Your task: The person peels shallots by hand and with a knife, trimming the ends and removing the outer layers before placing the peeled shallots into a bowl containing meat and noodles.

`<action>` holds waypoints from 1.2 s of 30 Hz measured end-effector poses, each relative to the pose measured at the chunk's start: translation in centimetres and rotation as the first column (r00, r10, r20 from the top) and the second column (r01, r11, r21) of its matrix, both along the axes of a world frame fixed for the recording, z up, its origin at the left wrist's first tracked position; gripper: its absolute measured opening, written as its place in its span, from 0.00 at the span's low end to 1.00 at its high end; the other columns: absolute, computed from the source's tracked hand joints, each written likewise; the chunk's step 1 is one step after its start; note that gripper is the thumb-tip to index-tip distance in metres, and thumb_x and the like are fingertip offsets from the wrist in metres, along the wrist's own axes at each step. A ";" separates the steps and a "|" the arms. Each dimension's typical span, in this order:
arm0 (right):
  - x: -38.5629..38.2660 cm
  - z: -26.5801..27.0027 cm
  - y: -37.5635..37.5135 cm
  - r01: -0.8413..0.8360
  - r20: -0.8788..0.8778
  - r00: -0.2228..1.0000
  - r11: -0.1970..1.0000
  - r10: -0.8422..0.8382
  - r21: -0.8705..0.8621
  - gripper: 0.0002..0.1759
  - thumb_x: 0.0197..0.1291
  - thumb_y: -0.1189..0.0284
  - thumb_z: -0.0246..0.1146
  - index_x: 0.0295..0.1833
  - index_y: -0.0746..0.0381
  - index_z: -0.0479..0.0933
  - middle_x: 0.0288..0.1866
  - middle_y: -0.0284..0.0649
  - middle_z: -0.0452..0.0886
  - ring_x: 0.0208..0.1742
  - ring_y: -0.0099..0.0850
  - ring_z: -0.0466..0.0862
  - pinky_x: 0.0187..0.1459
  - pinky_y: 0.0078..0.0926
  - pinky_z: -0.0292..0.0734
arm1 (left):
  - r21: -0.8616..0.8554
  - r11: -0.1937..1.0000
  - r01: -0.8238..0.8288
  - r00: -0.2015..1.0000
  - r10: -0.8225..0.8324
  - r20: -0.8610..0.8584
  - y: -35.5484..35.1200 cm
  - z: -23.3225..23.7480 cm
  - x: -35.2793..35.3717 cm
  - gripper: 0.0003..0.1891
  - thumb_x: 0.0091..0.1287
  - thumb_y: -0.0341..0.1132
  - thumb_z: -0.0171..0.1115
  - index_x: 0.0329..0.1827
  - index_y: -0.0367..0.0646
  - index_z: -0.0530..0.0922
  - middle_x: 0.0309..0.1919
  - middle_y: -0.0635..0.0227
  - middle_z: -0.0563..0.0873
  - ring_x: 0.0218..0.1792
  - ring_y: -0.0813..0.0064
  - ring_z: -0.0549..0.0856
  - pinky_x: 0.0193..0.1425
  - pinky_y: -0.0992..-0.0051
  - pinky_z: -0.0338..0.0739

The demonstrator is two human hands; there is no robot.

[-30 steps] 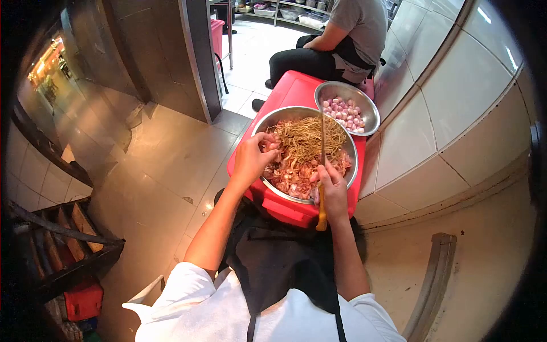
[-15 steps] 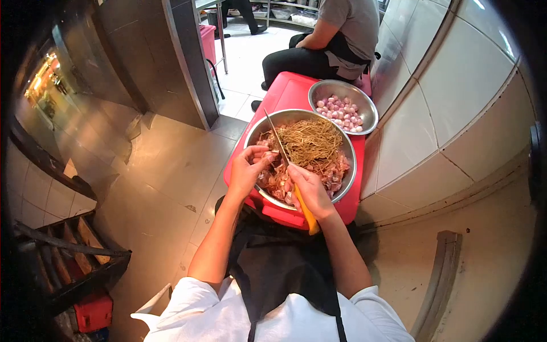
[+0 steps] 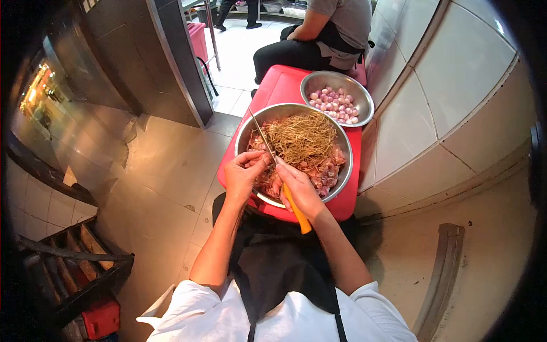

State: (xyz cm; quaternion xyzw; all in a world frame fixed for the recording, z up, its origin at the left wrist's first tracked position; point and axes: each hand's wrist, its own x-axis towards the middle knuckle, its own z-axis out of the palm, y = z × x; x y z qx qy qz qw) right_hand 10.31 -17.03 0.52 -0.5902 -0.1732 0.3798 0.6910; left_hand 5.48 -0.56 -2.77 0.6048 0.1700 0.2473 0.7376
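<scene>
A large metal bowl (image 3: 346, 183) holds reddish peelings (image 3: 326, 178) with a heap of thin brown root-like strands (image 3: 302, 137) on top. Over its near left part, my right hand (image 3: 297, 188) grips a knife with a yellow handle (image 3: 297, 210), the blade (image 3: 260, 130) pointing up and left. My left hand (image 3: 246, 171) is beside the blade with thumb and fingers pinched together; what they hold is too small to name. Behind the bowl, to the right, a smaller metal bowl (image 3: 367, 98) contains small pink and white bulbs (image 3: 336, 104).
Both bowls stand on a red plastic surface (image 3: 279, 80). Beyond it sits a person (image 3: 342, 28) in a grey shirt and dark apron. A tiled wall (image 3: 456, 85) rises on the right. At the lower left is a dark wooden rack (image 3: 74, 256) above a red box (image 3: 102, 317).
The whole view has shifted slightly, so bowls and seated person appear a little higher and further left. Both hands remain close together at the knife. In the background, the standing person's legs have moved.
</scene>
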 end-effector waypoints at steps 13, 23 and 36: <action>0.3 -0.3 0.9 0.085 -0.327 0.944 0.985 -0.033 0.147 0.19 0.78 0.52 0.53 0.55 0.55 0.75 0.30 0.33 0.78 0.14 0.19 0.70 0.14 0.18 0.64 | 0.226 0.974 0.001 0.996 -0.021 0.084 -0.4 -0.3 -0.7 0.12 0.64 0.21 0.71 0.50 0.31 0.85 0.43 0.64 0.90 0.42 0.81 0.87 0.48 0.82 0.81; -0.6 0.7 0.2 0.156 -0.435 0.899 0.967 -0.054 0.202 0.20 0.79 0.53 0.52 0.61 0.55 0.76 0.32 0.32 0.80 0.15 0.18 0.71 0.14 0.15 0.64 | 0.372 0.928 -0.038 0.998 0.019 0.053 -0.6 0.2 -0.4 0.10 0.70 0.26 0.66 0.52 0.34 0.85 0.46 0.65 0.87 0.46 0.79 0.85 0.49 0.78 0.80; -0.1 0.3 -1.5 0.198 -0.467 0.883 0.935 -0.040 0.294 0.18 0.78 0.52 0.52 0.55 0.55 0.74 0.31 0.35 0.81 0.14 0.20 0.72 0.14 0.17 0.65 | 0.002 0.997 0.080 0.991 -0.080 0.110 -0.9 0.6 -1.2 0.14 0.73 0.29 0.65 0.59 0.38 0.82 0.51 0.63 0.88 0.47 0.81 0.86 0.49 0.79 0.81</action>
